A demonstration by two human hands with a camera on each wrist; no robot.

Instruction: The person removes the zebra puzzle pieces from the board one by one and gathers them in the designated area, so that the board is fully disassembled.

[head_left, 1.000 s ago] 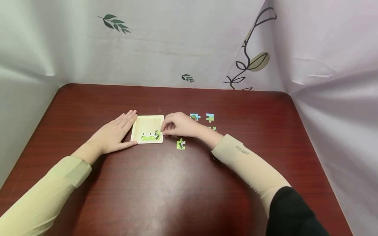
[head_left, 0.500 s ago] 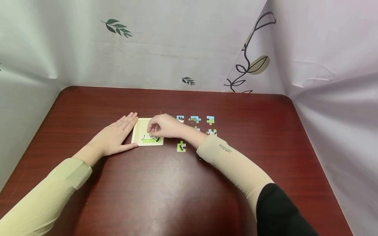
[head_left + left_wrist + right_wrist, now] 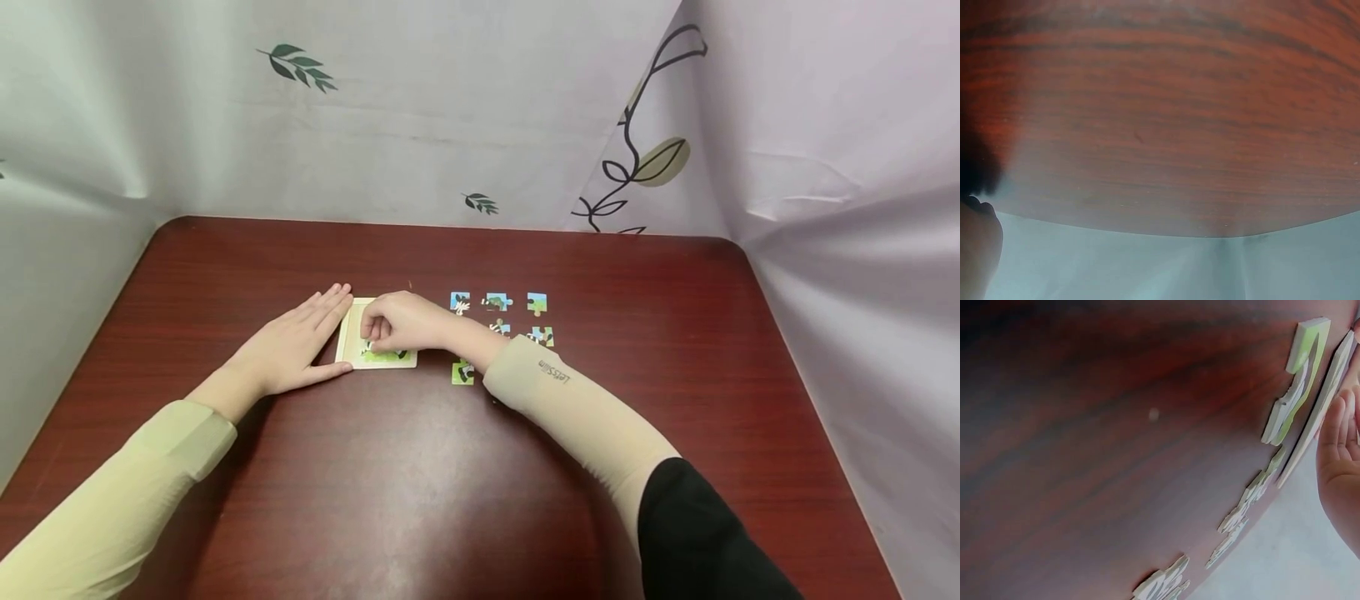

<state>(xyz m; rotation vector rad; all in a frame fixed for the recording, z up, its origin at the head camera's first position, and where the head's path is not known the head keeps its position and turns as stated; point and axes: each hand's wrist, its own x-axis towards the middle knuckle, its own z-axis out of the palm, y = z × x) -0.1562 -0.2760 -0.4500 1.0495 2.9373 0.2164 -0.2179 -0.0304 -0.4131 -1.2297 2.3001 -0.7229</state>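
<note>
My left hand (image 3: 292,342) lies flat on the table against the left side of a small pale wooden puzzle tray (image 3: 343,342). Its fingers are straight, and the thumb touches the tray's near left corner. Over the tray is my right hand (image 3: 405,321), fingers curled and fingertips down at a strip of green and black-and-white picture pieces (image 3: 390,357) along the near edge. Whether a piece is between those fingertips is hidden. In the right wrist view, the curled right hand (image 3: 1340,444) shows above the tray's edge (image 3: 1319,412).
Several loose jigsaw pieces lie right of the tray: a green one (image 3: 462,372) nearest, a blue one (image 3: 460,302) and others (image 3: 537,302) at the back. The dark red wooden table (image 3: 375,483) ends at a white patterned curtain (image 3: 405,125).
My right hand has moved left from the tray's right edge to over the picture pieces inside it. The left hand stays in place, holding the tray's side.
</note>
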